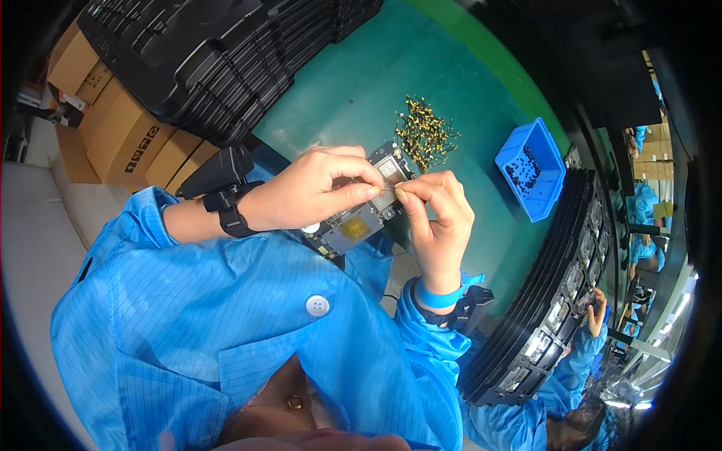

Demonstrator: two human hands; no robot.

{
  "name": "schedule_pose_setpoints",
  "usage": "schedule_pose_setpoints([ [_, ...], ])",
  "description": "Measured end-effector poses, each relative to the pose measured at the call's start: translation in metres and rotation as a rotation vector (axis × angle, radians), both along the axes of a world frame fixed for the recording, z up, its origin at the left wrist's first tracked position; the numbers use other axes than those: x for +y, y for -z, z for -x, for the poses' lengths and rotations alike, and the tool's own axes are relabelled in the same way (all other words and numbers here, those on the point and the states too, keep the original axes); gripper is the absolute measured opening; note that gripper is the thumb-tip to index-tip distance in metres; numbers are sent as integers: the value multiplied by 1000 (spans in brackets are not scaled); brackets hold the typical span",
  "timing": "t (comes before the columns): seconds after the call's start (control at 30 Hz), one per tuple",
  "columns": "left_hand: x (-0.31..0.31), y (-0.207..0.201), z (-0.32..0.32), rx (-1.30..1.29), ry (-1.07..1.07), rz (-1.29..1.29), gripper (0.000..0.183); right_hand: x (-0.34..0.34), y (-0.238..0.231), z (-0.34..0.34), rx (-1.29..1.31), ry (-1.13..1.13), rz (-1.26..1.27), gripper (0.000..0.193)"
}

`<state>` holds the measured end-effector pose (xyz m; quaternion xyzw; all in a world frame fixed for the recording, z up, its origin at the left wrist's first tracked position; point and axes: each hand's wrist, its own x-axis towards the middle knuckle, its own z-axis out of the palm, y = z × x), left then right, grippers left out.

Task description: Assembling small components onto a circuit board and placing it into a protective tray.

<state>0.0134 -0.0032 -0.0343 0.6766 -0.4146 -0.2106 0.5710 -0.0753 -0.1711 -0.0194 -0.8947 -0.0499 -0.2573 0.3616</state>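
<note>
bare green mat [361,90] lies open between black tray stack [226,52], gold parts pile [425,134] and blue bin [531,169].

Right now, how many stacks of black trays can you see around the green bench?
2. One stack of black trays sits at the upper left of the green bench; the other stack runs along the right edge. More may be hidden beyond the frame.

Green bench mat [361,83] bearing gold connector pile [425,134], blue parts bin [531,169], black tray stacks [226,52].
</note>
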Motion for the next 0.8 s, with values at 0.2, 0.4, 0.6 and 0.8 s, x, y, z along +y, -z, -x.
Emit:
schedule_pose_setpoints([
  [0.2,1,5,0,-39,-18,21,8,7,7,3,-3,63,-201,19],
  [0.4,2,5,2,-142,-94,101,8,24,25,5,13,81,-424,22],
  [0.6,3,7,5,-186,-84,79,8,24,31,7,30,23,-539,13],
  [0.8,-5,12,19,257,-193,357,24,16,19,12,69,25,-793,2],
])
